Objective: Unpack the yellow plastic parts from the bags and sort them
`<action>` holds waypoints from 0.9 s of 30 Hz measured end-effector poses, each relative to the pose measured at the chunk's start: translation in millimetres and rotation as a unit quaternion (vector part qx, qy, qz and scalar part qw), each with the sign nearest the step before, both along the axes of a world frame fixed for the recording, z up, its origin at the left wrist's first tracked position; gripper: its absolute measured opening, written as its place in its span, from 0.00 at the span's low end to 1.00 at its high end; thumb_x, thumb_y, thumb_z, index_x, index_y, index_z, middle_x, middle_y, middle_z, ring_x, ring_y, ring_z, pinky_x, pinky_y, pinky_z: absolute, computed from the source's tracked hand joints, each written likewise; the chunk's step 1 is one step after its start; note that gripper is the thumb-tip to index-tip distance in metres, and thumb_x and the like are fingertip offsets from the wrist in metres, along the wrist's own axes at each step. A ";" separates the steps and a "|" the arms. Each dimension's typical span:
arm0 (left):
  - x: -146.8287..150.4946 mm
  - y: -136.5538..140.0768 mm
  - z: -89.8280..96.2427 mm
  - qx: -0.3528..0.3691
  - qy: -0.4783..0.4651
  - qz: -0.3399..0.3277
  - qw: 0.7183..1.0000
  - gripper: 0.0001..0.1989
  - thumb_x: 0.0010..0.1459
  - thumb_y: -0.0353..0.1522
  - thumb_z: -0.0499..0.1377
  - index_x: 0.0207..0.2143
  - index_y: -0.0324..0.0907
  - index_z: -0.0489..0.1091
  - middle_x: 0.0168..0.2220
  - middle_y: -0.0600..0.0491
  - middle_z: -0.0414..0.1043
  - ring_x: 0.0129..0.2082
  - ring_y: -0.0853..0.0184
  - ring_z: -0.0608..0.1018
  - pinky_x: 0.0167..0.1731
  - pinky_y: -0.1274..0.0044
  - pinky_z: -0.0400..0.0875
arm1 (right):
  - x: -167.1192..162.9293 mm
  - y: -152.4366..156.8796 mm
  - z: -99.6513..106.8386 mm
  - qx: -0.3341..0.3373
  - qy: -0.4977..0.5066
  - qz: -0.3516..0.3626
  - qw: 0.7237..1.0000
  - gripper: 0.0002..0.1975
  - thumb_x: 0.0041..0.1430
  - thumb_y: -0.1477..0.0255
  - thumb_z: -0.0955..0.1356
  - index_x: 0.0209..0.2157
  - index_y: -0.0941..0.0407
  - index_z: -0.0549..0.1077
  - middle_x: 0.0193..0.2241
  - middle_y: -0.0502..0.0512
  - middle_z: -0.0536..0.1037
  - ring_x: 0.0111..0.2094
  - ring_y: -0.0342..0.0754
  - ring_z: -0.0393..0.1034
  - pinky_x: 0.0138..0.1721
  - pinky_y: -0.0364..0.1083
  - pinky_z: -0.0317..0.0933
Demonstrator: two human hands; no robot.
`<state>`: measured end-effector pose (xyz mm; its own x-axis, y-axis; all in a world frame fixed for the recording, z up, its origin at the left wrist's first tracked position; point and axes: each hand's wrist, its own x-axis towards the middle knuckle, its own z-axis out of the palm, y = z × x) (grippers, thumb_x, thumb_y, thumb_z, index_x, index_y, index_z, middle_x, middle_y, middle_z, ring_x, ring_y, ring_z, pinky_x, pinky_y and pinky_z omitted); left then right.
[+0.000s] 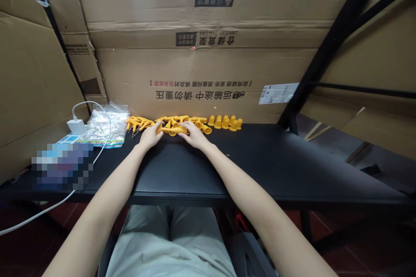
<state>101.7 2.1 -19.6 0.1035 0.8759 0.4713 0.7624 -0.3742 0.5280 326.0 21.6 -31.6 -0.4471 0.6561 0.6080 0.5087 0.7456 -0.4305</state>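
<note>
My left hand (151, 136) is closed round a yellow plastic piece (159, 129) at the far side of the black table. Close by, my right hand (196, 136) curls its fingers against a yellow plastic handle (178, 130) in the middle of the pile. Behind and between the hands lie several yellow handles (172, 118) in a row. To the left, yellow T-shaped corkscrews (138, 121) with metal spirals pointing down sit together. Yellow bell-shaped pieces (207, 130) lie by my right fingers. My fingertips are partly hidden among the pieces.
Several yellow cup-shaped pieces (225, 122) stand grouped on the right of the black table (253, 160). Clear plastic bags (108, 121), a white charger (76, 126) with its cable, and a blurred object (61, 166) lie left. Cardboard walls (201, 65) and black frame posts (325, 56) enclose the table.
</note>
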 end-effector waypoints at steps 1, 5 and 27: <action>-1.1 1.0 -1.0 -0.004 0.015 0.008 1.000 0.16 0.53 0.29 0.57 0.46 0.49 0.69 0.35 0.51 0.75 0.39 0.60 0.76 0.44 0.72 0.68 | 0.5 1.5 0.1 -0.015 0.014 0.005 1.000 0.21 0.57 0.72 0.68 0.53 0.54 0.68 0.48 0.61 0.69 0.48 0.53 0.69 0.52 0.57 0.64; -6.5 5.2 -4.8 -0.017 0.043 0.043 0.998 0.11 0.53 0.31 0.56 0.41 0.48 0.69 0.35 0.51 0.74 0.39 0.59 0.76 0.42 0.72 0.68 | 2.5 6.7 0.5 -0.108 0.075 0.047 0.990 0.24 0.52 0.75 0.70 0.51 0.55 0.65 0.51 0.61 0.67 0.44 0.49 0.72 0.48 0.55 0.67; -1.0 0.4 -1.9 -0.020 0.041 0.041 0.998 0.11 0.52 0.33 0.58 0.40 0.47 0.67 0.29 0.54 0.71 0.32 0.62 0.74 0.35 0.75 0.65 | 4.6 4.1 5.5 -0.336 0.194 -0.004 0.922 0.21 0.58 0.53 0.66 0.35 0.59 0.71 0.24 0.53 0.77 0.17 0.39 0.70 0.16 0.37 0.60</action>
<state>100.7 2.5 -21.5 0.0677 0.9005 0.4296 0.8304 -0.2896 0.4761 330.7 25.7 -26.0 -0.2758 0.9448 0.1766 0.2238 0.2418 -0.9441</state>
